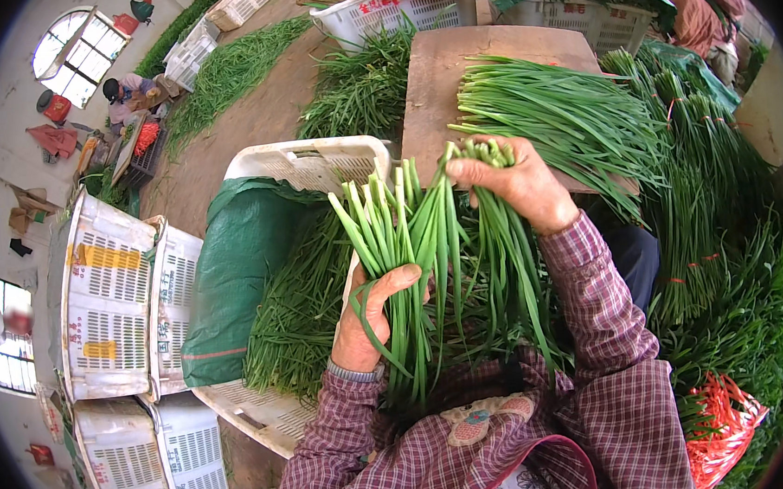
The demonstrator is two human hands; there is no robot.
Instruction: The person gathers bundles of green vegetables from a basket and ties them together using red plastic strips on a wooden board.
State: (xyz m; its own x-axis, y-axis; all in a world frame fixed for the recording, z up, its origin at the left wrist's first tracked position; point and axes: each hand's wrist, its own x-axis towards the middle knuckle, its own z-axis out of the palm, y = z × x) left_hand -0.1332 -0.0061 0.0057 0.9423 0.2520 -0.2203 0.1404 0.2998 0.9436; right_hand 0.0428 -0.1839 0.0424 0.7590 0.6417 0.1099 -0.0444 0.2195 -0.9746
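My left hand is wrapped around a bunch of what look like garlic chives, pale cut ends up and green leaves hanging over my lap. Higher and to the right, my right hand grips a smaller bunch just below its stem ends. A few of its stems lean across toward the left-hand bunch. Beyond my right hand, a larger pile of chives lies on a brown board. A white plastic crate with a green woven sheet and loose chives stands by my left arm.
Tied chive bundles are heaped on the right, near red plastic ties. Stacked white crates line the left. Loose greens cover part of the floor, and another person sits at the far left.
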